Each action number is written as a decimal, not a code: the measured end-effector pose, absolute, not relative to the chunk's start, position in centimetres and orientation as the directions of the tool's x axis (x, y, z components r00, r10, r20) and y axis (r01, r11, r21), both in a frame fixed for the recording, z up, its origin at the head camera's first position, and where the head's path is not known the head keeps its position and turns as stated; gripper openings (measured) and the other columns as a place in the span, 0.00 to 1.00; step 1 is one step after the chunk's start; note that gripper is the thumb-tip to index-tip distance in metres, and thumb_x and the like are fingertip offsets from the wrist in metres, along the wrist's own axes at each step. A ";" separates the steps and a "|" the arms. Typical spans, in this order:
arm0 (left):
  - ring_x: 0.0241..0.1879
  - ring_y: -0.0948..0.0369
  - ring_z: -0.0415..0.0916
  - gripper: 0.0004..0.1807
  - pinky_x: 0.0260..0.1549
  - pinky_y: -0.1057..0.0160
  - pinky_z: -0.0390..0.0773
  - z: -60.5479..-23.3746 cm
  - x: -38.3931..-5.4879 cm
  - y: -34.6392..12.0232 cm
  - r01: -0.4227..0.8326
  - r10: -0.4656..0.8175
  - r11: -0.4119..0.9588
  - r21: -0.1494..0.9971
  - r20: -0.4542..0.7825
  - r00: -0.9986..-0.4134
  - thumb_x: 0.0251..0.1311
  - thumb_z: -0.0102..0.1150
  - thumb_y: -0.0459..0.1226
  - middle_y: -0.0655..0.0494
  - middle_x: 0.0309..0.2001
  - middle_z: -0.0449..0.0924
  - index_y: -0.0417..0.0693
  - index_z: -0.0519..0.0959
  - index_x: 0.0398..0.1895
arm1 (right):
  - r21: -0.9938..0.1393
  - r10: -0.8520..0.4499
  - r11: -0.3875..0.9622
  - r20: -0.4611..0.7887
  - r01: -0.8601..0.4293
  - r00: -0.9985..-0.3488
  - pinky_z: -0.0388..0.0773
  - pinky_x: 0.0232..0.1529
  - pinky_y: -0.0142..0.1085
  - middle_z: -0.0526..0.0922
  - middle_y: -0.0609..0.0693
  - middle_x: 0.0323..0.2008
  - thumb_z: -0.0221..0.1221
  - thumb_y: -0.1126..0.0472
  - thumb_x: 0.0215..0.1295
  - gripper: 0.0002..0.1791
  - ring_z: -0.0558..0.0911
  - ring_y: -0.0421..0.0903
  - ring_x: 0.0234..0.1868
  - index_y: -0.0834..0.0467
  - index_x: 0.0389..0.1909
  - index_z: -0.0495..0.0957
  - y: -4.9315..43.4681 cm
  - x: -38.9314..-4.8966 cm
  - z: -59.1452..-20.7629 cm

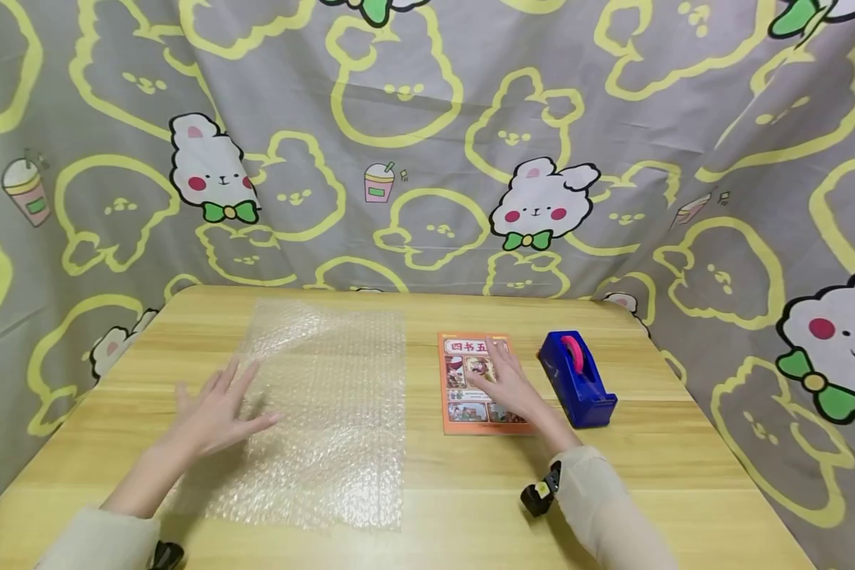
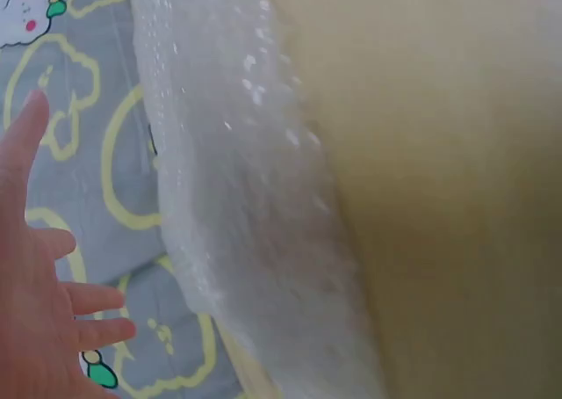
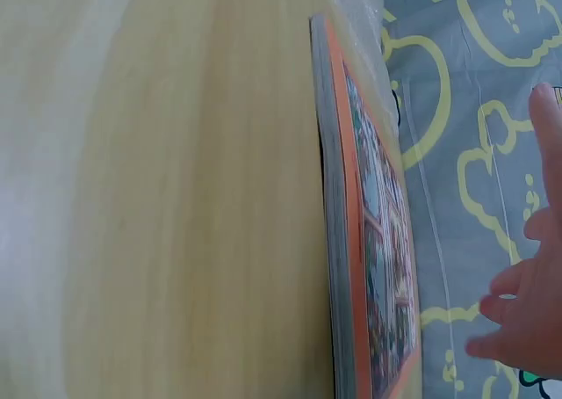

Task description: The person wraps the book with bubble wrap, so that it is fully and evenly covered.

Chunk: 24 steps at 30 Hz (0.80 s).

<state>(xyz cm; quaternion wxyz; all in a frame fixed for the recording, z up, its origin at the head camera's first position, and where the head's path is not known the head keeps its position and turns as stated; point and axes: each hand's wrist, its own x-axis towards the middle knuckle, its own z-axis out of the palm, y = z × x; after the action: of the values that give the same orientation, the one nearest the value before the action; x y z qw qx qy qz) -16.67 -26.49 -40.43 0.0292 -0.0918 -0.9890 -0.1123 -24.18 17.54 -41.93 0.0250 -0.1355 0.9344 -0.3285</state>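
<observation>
A clear sheet of bubble wrap [image 1: 335, 427] lies flat on the wooden table, left of centre. My left hand [image 1: 217, 416] hovers over its left edge, fingers spread and holding nothing; the left wrist view shows the hand [image 2: 39, 267] apart from the bubble wrap [image 2: 246, 179]. To the right lies an orange-covered book [image 1: 463, 408] with pictures and Chinese characters. Above its right side is my right hand [image 1: 507, 384], fingers extended and partly covering the cover. In the right wrist view, a gap separates that hand [image 3: 531, 276] from the book [image 3: 378, 232].
A blue tape dispenser [image 1: 577, 380] with a pink roll [image 1: 573, 353] stands right of the book, close to the right forearm. Grey patterned cloth [image 1: 427, 158] hangs behind and beside the wooden table [image 1: 470, 507]. A black wrist camera [image 1: 539, 495] is strapped at the right cuff.
</observation>
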 end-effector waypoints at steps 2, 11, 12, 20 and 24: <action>0.60 0.30 0.51 0.52 0.48 0.22 0.34 -40.6 -16.3 -26.9 0.182 0.170 0.956 0.231 0.072 -0.983 0.52 0.50 0.64 0.28 0.65 0.50 0.47 0.43 0.71 | -0.670 -0.286 0.707 0.024 -0.228 -0.958 0.41 0.65 0.58 0.43 0.60 0.71 0.51 0.42 0.63 0.46 0.43 0.60 0.70 0.56 0.71 0.37 17.1 -24.4 -42.0; 0.50 0.31 0.66 0.48 0.43 0.24 0.53 -40.9 -14.7 -29.0 0.160 0.150 0.949 0.271 0.058 -0.987 0.57 0.49 0.60 0.30 0.50 0.72 0.38 0.48 0.69 | -0.833 -0.328 0.526 -0.014 -0.170 -0.945 0.59 0.62 0.53 0.53 0.61 0.68 0.52 0.47 0.65 0.43 0.56 0.58 0.67 0.55 0.71 0.38 14.5 -25.8 -42.7; 0.46 0.33 0.69 0.48 0.41 0.27 0.59 -41.0 -14.5 -29.3 0.162 0.153 0.949 0.270 0.055 -0.987 0.57 0.49 0.60 0.30 0.48 0.74 0.37 0.47 0.69 | -0.843 -0.330 0.511 -0.015 -0.165 -0.944 0.61 0.60 0.52 0.55 0.62 0.67 0.52 0.48 0.65 0.42 0.58 0.58 0.66 0.55 0.71 0.38 14.1 -26.0 -42.8; 0.33 0.40 0.76 0.53 0.25 0.47 0.75 -41.8 -13.1 -31.4 0.169 0.174 0.927 0.335 0.016 -0.985 0.52 0.58 0.56 0.24 0.43 0.74 0.34 0.44 0.69 | -0.915 -0.396 0.379 -0.026 -0.138 -0.918 0.67 0.57 0.51 0.61 0.66 0.63 0.52 0.53 0.66 0.41 0.63 0.59 0.63 0.57 0.71 0.38 11.1 -26.9 -43.7; 0.24 0.51 0.74 0.52 0.23 0.54 0.73 -41.7 -12.6 -31.8 0.155 0.181 0.915 0.372 -0.038 -0.983 0.53 0.57 0.55 0.23 0.43 0.74 0.34 0.42 0.69 | -0.914 -0.419 0.377 -0.024 -0.149 -0.908 0.67 0.57 0.50 0.63 0.65 0.63 0.52 0.53 0.66 0.41 0.65 0.57 0.62 0.57 0.71 0.39 9.8 -27.2 -43.7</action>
<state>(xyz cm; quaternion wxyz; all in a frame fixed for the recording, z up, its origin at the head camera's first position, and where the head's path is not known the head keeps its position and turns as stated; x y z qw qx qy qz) -12.64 -31.78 -41.71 -0.0358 -0.0859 -0.9779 -0.1871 -27.18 9.78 -43.67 0.1270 -0.1732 0.8199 -0.5307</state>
